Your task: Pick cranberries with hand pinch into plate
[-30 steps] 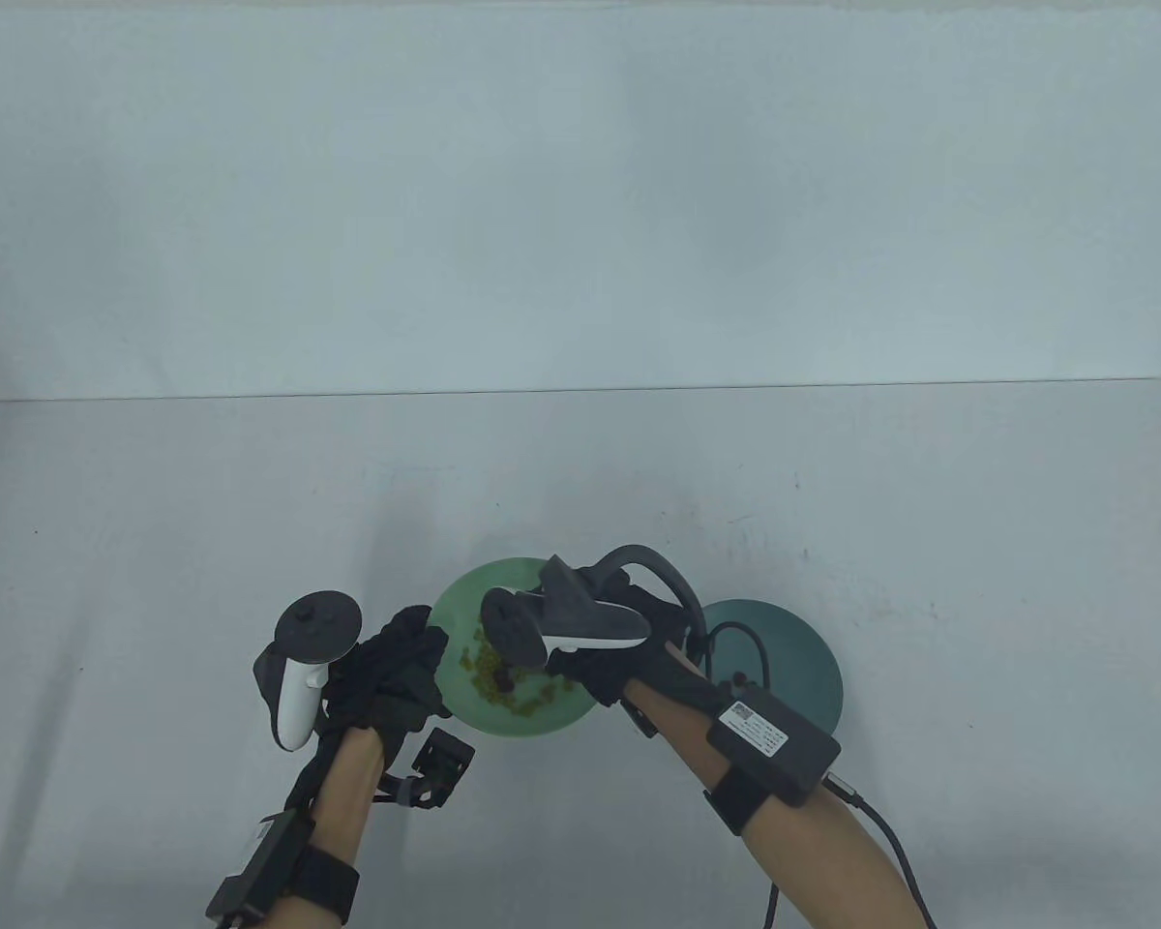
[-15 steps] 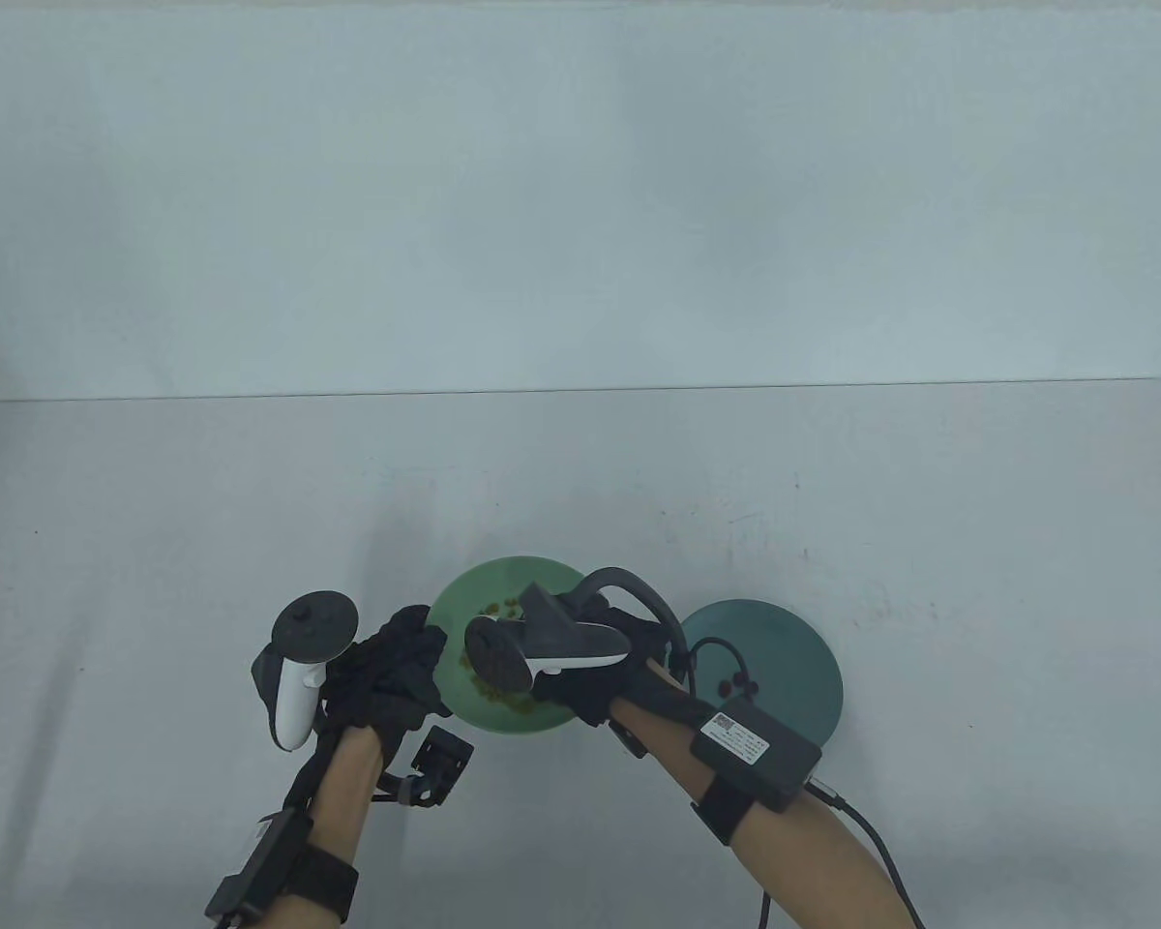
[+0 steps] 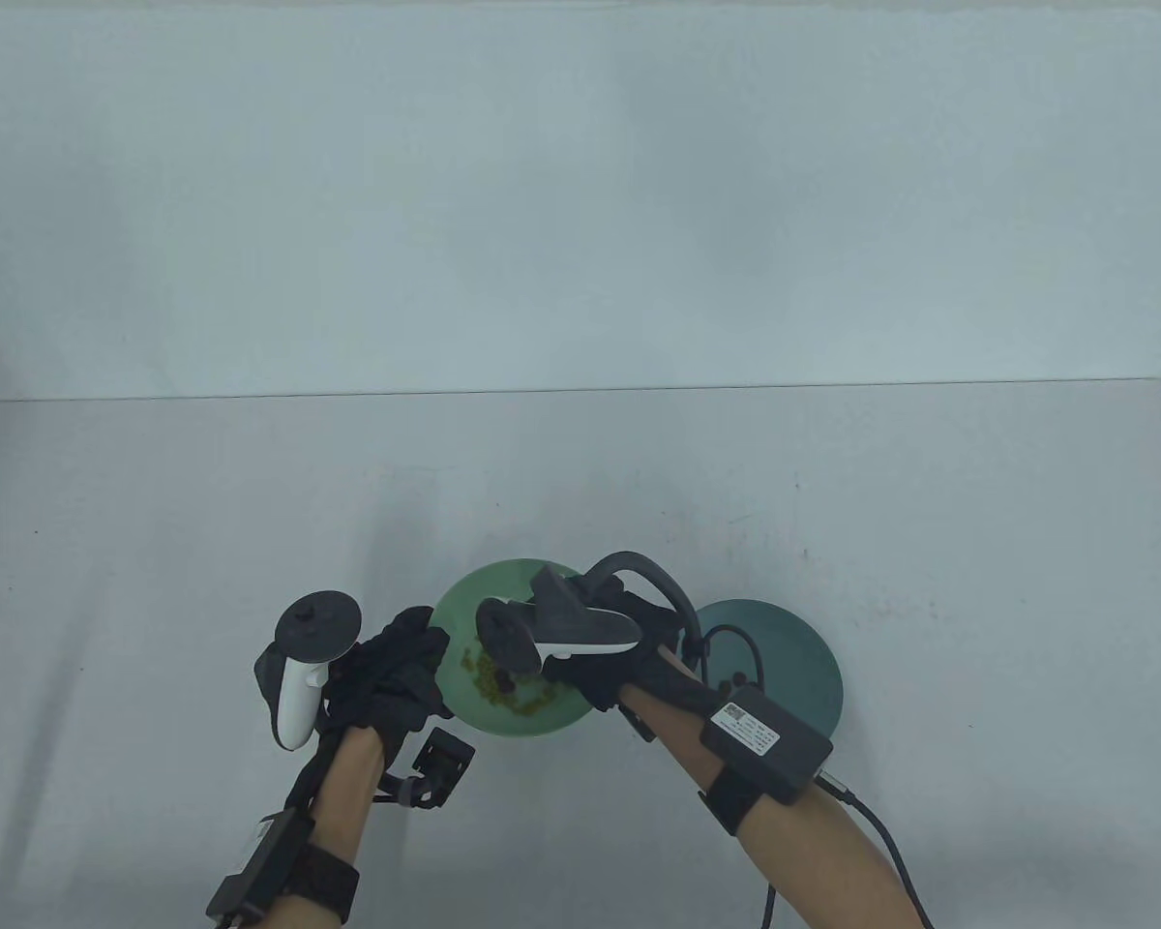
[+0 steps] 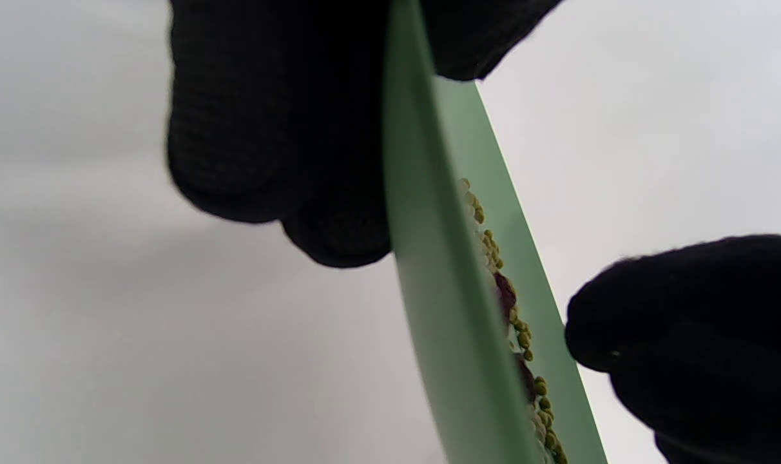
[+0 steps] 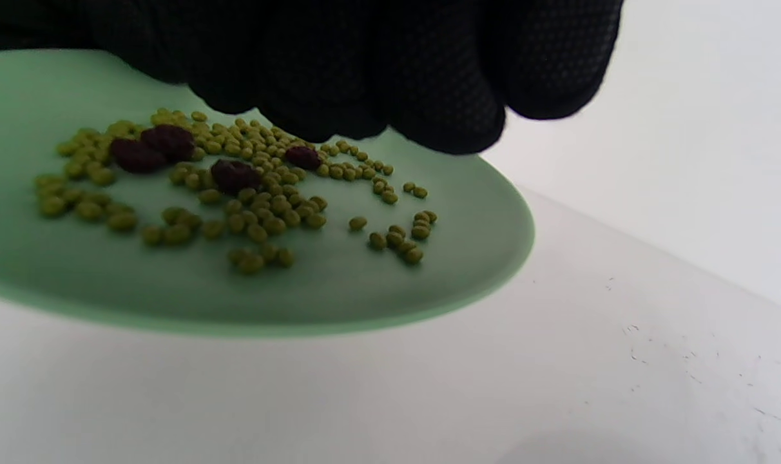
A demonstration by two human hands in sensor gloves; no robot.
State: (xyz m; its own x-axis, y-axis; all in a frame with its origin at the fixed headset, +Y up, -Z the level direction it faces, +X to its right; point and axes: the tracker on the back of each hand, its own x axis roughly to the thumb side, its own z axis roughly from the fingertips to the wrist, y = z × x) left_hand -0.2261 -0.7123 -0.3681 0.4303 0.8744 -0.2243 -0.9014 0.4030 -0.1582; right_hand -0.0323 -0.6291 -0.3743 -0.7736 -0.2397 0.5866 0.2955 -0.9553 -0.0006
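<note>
Your left hand grips the near-left rim of the light green plate; in the left wrist view its fingers lie on the outer side of the rim and another fingertip shows above, on the inner side. Your right hand hangs over the middle of that plate, knuckles bunched low above the food. You cannot tell from any view whether its fingers are pinching anything, since the tips are hidden behind the glove.

The cranberries lie on the light green plate among a scatter of small yellow-green beans; at least four dark red ones show in the right wrist view, just below your right hand. The dark teal plate sits on the tabletop just right of the light green one, with a few small dark pieces on it near your right forearm.

A white label with small print sits on the black box strapped to your right forearm; the writing is too small to read.
</note>
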